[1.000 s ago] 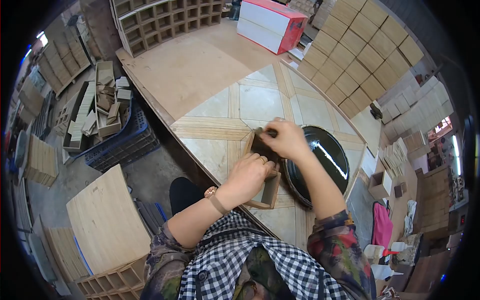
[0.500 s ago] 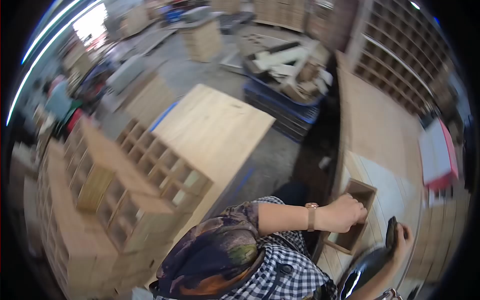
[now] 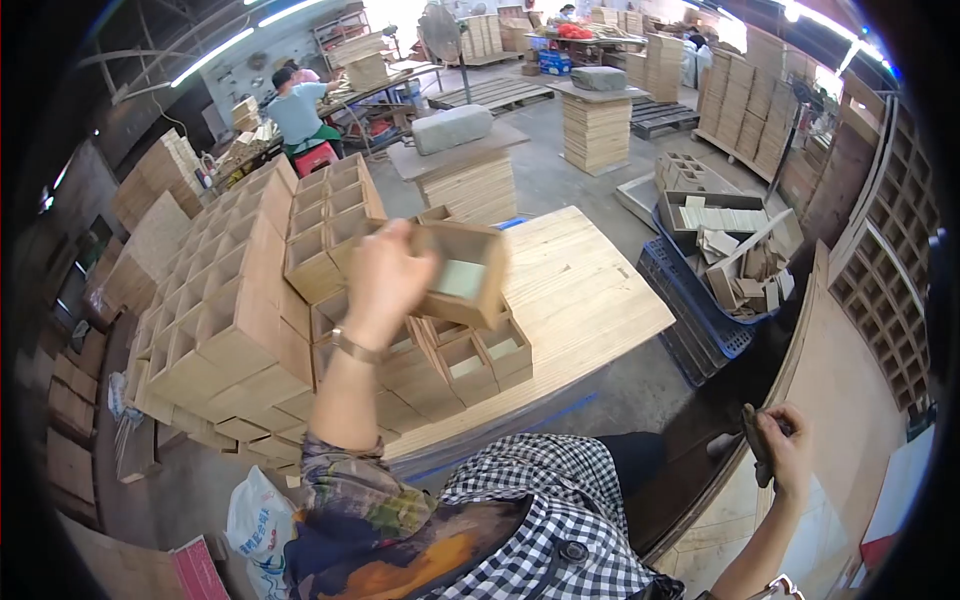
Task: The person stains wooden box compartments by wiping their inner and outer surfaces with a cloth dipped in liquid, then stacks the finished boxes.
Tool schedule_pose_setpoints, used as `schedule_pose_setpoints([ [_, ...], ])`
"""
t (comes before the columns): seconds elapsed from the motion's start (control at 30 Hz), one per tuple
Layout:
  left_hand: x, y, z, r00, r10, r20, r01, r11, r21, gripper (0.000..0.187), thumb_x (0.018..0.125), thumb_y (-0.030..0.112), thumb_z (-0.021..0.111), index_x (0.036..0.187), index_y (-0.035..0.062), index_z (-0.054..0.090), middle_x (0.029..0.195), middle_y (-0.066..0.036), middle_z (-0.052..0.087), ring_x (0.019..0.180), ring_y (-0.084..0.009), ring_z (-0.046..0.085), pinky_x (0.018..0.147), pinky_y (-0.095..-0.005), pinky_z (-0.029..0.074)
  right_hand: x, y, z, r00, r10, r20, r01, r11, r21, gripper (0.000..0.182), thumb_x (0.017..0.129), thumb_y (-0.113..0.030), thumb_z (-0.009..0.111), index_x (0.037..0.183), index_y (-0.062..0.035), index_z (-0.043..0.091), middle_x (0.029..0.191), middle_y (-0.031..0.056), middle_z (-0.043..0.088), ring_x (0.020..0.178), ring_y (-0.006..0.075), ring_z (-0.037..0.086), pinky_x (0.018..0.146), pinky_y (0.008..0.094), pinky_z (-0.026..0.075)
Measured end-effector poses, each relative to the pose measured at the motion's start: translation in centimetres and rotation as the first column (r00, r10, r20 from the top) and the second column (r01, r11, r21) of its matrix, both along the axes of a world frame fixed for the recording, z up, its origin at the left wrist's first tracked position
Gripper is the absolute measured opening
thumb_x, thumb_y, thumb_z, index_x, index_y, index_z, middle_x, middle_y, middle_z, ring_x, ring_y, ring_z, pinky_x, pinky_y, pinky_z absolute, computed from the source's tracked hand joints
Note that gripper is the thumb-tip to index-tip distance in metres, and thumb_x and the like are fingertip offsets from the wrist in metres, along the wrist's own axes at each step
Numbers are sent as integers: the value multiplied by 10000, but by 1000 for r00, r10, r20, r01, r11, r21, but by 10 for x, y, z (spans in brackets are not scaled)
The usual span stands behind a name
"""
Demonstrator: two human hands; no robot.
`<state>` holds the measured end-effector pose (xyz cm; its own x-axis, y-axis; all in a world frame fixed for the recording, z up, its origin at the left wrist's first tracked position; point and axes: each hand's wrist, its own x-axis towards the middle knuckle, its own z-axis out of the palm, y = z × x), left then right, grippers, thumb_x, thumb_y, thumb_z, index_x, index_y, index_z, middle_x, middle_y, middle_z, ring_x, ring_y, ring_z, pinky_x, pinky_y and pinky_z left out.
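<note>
My left hand (image 3: 385,275), with a watch on its wrist, grips one side of a wooden box (image 3: 490,310). The box is slightly blurred, and a pale green patch shows inside its opening. It hangs over the near end of several similar compartmented wooden boxes (image 3: 440,385) on the pale board table (image 3: 590,275). Beside the workbench (image 3: 815,390) on the right, my right hand (image 3: 787,447) is closed around a small dark, narrow piece (image 3: 755,445) whose kind I cannot make out.
Stacked boxes (image 3: 220,310) rise at the left of the table. A blue crate (image 3: 690,300) with wood scraps stands past its right end. Stone-topped board stacks (image 3: 470,190) stand behind. A person in a blue shirt (image 3: 300,110) works at the far left.
My left hand has moved from the right workbench to the stacked boxes on the left, carrying the wooden box. The view has turned left. My right hand still holds the dark piece.
</note>
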<state>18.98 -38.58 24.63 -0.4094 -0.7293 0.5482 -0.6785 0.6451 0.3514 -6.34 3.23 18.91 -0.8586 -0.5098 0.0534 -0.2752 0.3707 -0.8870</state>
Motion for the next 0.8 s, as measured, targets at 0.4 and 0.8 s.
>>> schedule_pose_setpoints([
  [0.4, 71, -91, -33, 830, 529, 177, -544, 838, 42, 293, 706, 157, 549, 902, -15, 682, 968, -244, 668, 920, -395, 648, 819, -467, 514, 8, -26, -28, 995, 99, 35, -102, 986, 132, 113, 747, -82, 711, 785, 14, 667, 679, 38, 574, 650, 125, 530, 614, 278, 417],
  [0.8, 76, -100, -28, 814, 510, 279, -536, 844, 21, 268, 727, 135, 535, 904, -2, 683, 983, -232, 673, 936, -401, 648, 804, -472, 521, 17, -36, -49, 973, 218, -73, -205, 967, 150, 118, 741, -86, 720, 784, 14, 673, 699, 42, 581, 671, 120, 534, 612, 275, 409],
])
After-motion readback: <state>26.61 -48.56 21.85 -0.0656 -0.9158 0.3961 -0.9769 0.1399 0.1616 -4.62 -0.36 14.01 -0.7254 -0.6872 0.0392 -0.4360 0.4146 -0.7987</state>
